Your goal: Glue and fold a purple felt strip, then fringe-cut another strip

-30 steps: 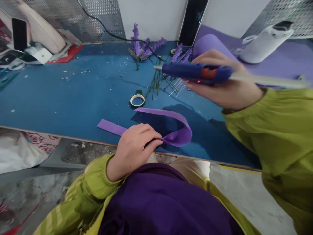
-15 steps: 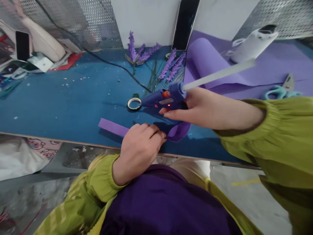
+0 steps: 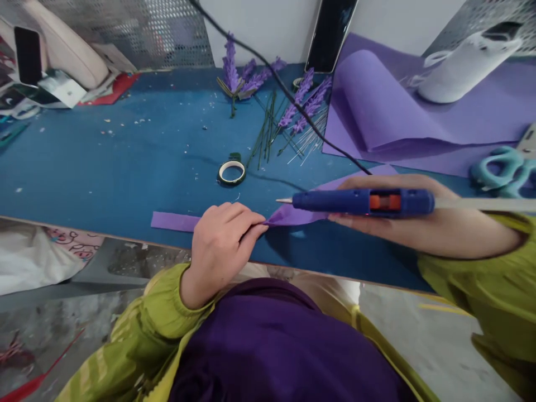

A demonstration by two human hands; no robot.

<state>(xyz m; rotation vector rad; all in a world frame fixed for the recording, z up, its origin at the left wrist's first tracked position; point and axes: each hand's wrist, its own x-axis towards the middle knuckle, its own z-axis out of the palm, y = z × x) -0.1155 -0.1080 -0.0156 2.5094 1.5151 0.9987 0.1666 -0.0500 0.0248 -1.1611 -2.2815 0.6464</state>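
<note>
My left hand (image 3: 224,243) pinches a purple paper strip (image 3: 173,221) near the table's front edge. One flat end of the strip sticks out to the left; the other part runs right, twisted at my fingertips, and passes behind the glue gun. My right hand (image 3: 389,229) is closed around a blue hot glue gun (image 3: 335,202) with a white glue stick in its back. Its metal nozzle points left, just above the strip and a little right of my left fingertips. The trigger is hidden.
A roll of green tape (image 3: 231,172) lies beyond my left hand. Behind it are purple lavender sprigs (image 3: 296,106) and thin wires (image 3: 312,137). Purple sheets (image 3: 377,106), teal-handled scissors (image 3: 500,170) and a white spool (image 3: 460,70) are at right. The gun's black cord (image 3: 268,70) crosses the table.
The glue gun has moved right and turned from pointing down-left to level, leftward. More of the strip shows on the right. My left hand has shifted slightly left, still pinching it.
</note>
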